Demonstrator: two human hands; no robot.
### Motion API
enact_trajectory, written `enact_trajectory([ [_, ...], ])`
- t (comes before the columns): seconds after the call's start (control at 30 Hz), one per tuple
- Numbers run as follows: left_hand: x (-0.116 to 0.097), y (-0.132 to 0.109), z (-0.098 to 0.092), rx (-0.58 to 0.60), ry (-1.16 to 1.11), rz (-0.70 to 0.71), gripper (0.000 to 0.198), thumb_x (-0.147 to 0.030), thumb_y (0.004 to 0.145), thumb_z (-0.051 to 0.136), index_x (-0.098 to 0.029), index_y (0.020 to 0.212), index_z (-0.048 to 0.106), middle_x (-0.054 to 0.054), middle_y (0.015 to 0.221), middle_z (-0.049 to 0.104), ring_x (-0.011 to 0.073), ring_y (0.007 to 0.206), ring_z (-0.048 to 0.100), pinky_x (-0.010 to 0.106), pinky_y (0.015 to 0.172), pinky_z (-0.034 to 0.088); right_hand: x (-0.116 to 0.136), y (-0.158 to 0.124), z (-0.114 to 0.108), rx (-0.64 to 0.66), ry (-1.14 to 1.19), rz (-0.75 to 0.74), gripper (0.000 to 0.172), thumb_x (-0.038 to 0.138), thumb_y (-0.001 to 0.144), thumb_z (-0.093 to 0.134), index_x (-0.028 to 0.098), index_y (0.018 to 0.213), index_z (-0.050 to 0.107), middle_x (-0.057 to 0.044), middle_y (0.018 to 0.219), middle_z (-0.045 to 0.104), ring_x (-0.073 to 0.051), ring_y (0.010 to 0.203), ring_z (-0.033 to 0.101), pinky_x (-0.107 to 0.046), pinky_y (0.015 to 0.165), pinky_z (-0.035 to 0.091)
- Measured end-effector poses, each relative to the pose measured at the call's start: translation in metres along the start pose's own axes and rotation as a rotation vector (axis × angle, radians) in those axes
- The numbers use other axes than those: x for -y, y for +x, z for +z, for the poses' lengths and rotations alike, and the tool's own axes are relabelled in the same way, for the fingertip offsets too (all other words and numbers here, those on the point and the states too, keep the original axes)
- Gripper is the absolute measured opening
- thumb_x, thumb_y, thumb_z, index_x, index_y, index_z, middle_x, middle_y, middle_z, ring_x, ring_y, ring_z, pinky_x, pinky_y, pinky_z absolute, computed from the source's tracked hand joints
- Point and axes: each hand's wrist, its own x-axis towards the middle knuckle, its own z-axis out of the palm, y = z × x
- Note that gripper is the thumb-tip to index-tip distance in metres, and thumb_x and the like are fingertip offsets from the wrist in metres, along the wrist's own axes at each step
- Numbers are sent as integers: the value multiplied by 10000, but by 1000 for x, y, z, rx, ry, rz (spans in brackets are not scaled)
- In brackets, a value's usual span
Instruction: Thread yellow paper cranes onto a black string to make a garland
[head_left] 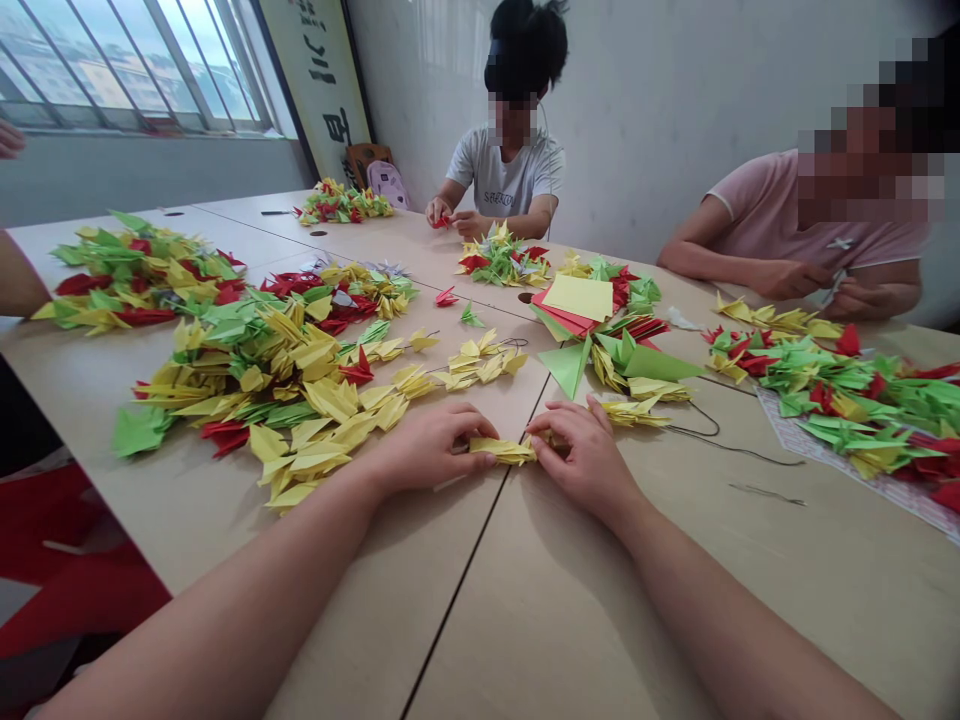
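My left hand (431, 445) and my right hand (581, 450) rest on the wooden table (525, 600), both pinching one folded yellow paper piece (504, 450) between them. The left fingers curl onto its left end, the right fingers close on its right end. A large heap of folded yellow, green and red paper pieces (285, 370) lies just left of my left hand. Several more yellow folded pieces (637, 405) lie just beyond my right hand.
A stack of flat coloured paper sheets (581, 300) lies ahead. A thin dark cord (720, 440) runs to the right. More folded heaps lie at the right (847, 390) and far left (135, 275). A person in grey (506, 175) and a person in pink (817, 240) fold paper opposite.
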Motion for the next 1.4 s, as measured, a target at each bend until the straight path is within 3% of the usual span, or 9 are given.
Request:
enact_trajectory([
  [0.57,3,2,3,-34,19,-47,279,-400,774,523,-215,974,585,15,917,560,116,762,512,230,667,402,1,0,-1,-9,4,13,112,254,760,502,227,784,607,-12,855,661,-212,1028,526,-466,1024,140],
  [0.77,5,1,4,-70,21,-67,277,-398,751,546,-208,948,587,14,895,570,111,718,505,230,644,403,3,0,-3,-74,1,-20,186,311,785,492,216,887,615,-47,959,647,-215,1052,515,-459,1019,189],
  [0.97,4,1,3,-61,12,-72,290,-390,737,559,-208,960,591,21,904,572,119,734,522,233,654,415,4,-1,-4,51,-10,-136,173,336,778,514,241,872,625,-30,975,640,-237,1115,463,-495,1021,170],
  [1.17,4,1,3,-56,5,-85,294,-364,719,589,-211,970,587,12,870,575,118,718,522,236,646,413,7,-1,-6,83,18,-147,181,350,775,536,241,903,604,-21,981,646,-228,1119,464,-481,1024,170],
  [1.4,1,2,4,-86,2,-71,299,-363,714,600,-215,973,586,1,827,568,110,688,507,236,645,406,9,-1,-7,108,18,-169,110,303,769,543,242,843,597,-11,846,668,-219,1046,526,-488,1008,177],
])
